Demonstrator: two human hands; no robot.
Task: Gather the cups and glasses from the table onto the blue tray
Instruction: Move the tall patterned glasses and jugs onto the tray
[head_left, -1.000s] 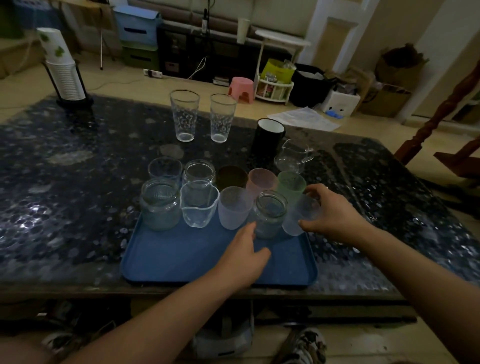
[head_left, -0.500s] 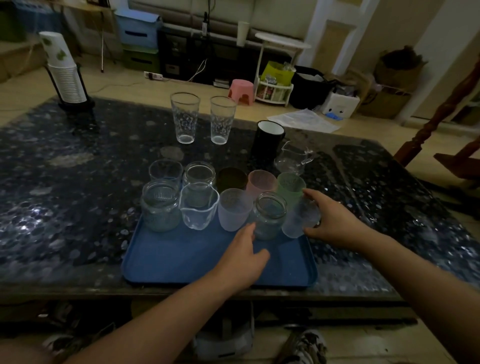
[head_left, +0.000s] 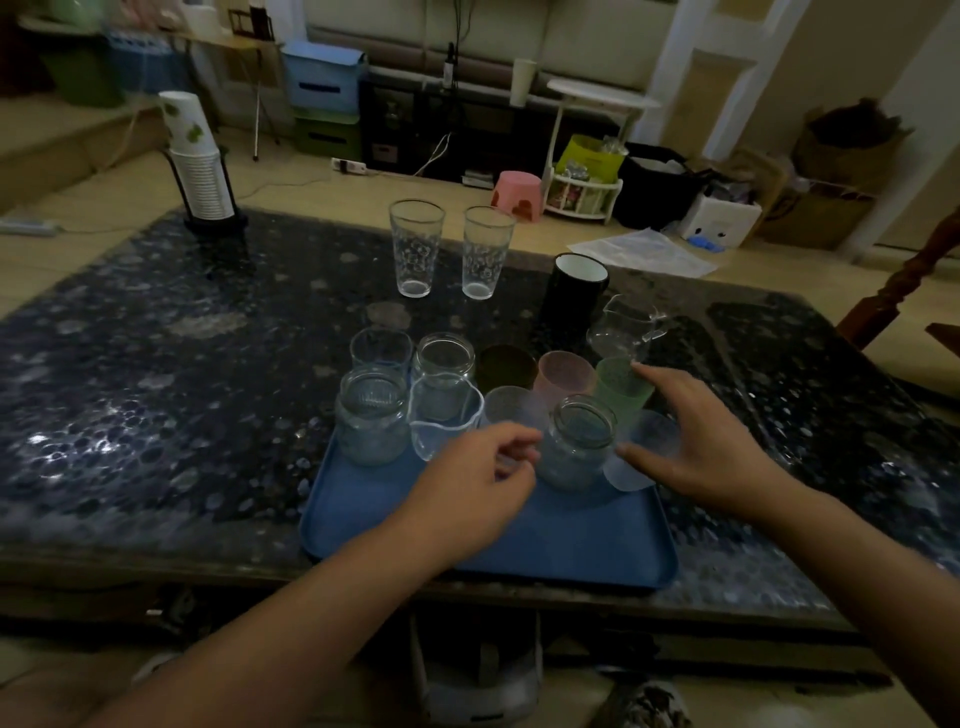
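Right hand (head_left: 711, 441) spread wide beside frosted cup (head_left: 644, 457), left hand (head_left: 467, 488) loosely curled, empty, over blue tray (head_left: 571, 540).

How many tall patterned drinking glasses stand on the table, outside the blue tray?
2. One tall patterned glass stands at the far side of the table; the second glass stands just to its right. Both are upright, beyond the blue tray. None seems hidden.
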